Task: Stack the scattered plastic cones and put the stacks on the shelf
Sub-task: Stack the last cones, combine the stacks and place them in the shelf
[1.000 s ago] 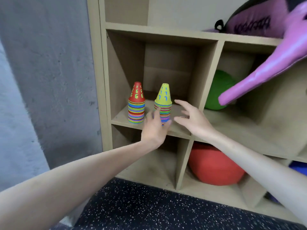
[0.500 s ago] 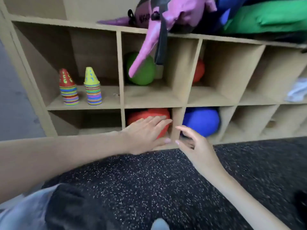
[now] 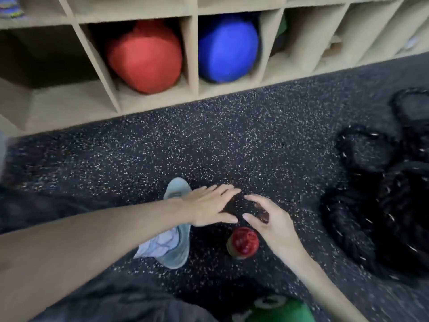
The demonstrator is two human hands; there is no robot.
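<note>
A red plastic cone with holes stands on the dark speckled floor, seen from above. A green cone shows at the bottom edge, partly cut off. My left hand hovers flat with straight fingers just above and left of the red cone, holding nothing. My right hand hangs with loosely bent fingers right of the red cone, empty. A sliver of a striped cone stack shows on the wooden shelf at the top left corner.
A red ball and a blue ball fill two bottom cubbies. My light blue shoe is left of the red cone. A black coiled rope pile lies on the right.
My view has swung down from the shelf to the floor. Both hands have left the stacks on the shelf and dropped toward the red cone.
</note>
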